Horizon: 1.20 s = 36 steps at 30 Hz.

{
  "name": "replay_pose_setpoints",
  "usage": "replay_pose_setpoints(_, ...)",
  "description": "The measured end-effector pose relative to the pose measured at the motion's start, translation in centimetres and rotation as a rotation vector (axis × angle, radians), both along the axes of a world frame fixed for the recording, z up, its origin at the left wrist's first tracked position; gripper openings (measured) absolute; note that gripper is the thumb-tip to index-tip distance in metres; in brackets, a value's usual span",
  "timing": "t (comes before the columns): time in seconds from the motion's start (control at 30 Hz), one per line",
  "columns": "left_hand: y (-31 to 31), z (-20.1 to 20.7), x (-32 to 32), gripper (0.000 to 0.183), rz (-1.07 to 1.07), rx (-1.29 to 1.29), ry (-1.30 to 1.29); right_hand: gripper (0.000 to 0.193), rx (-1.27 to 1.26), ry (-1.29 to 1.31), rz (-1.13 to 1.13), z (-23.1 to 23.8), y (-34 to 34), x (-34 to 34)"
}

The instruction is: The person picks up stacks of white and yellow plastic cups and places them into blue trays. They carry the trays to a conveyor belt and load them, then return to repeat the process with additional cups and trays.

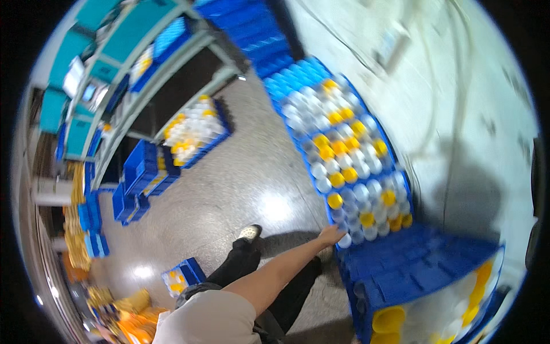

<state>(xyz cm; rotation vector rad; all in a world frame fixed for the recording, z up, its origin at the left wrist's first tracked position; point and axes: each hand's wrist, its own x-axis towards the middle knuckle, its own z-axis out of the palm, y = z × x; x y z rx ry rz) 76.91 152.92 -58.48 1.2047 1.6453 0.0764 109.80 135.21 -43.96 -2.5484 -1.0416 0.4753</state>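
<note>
Leftmost, teal bins [134, 31] fill metal racking [200, 41], with blue crates [140, 163] grouped below it and a loaded floor crate [205, 151] beside it, apparently tucked there to spare the walkway. Lower down, a small crate [193, 269] sits near the person's feet. Rightward, the left hand [331, 234], judging by where the sleeve enters, meets the near left corner of a blue plastic crate [329, 215] lined up with others along the pale wall [458, 109]; that rim probably offers a hold clear of the packed white and yellow cylinders [366, 219]. Its arm stretches diagonally across both legs, elbow nearly straight; blur hides whether the fingers grip or merely touch. Far right, a nearer crate [412, 258] adjoins. The right hand is out of sight.
</note>
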Motion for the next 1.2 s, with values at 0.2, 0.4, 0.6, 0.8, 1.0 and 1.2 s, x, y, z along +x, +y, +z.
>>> replay_pose_setpoints(0.2, -8.4, 9.6, -28.9, 0.060, 0.151, -0.362, 0.287, 0.057, -0.083, 0.367, 0.428, -1.2, 11.5, -21.8)
replay_pose_setpoints(0.4, -19.9, 1.2, -46.7, 0.081, 0.351, -0.399, 0.050, 0.058, -0.509, 0.517, 0.761, -0.5, 15.9, -42.2)
replay_pose_setpoints(0.6, -18.6, 4.8, -58.2, 0.062, 0.054, -0.199, -0.339, 0.058, -0.753, 0.469, 1.114, -0.2, 19.7, -52.7)
replay_pose_setpoints(0.8, -20.2, -5.2, -64.4, 0.025, 0.598, 0.196, -0.827, 0.059, -0.551, -0.037, 2.020, -6.8, 34.6, -61.6)
replay_pose_setpoints(1.0, -10.4, 2.3, -79.4, 0.032, 0.989, 0.066, -0.221, 0.035, -0.787, 0.498, 1.089, 2.1, 47.3, -88.2)
replay_pose_setpoints(1.2, 16.7, 20.5, -107.6, 0.043, 1.117, 0.400, 0.463, 0.043, -0.212, 0.879, 1.428, 3.6, 64.2, -122.7)
